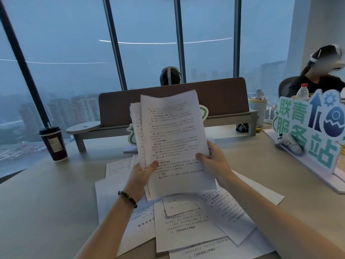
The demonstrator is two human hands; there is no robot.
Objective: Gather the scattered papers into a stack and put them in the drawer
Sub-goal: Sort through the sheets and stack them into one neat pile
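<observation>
Both hands are closed on one bundle of papers (173, 139) and hold it up above the surface (46, 202). The left hand (141, 176) pinches the lower left edge, with the thumb on the front sheet and the fingers behind. The right hand (212, 161) grips the lower right edge in the same way. The two hands are apart, one on each side of the bundle, and both forearms reach forward from the body.

The bundle stands almost upright, its long axis pointing up and away from the person, with the printed side toward the camera. The sheets are not yet even; some edges stick out on the left.

Directly below the hands, more loose sheets (188, 227) lie flat on the surface, overlapping at different angles. They are spread close to the body, and both hands seem about equally near to them. I judge that the gathering is only partly done. No drawer is visible here.

Farther away stand a dark coffee cup (53, 143) on the left and a green sign (306, 129) on the right.
</observation>
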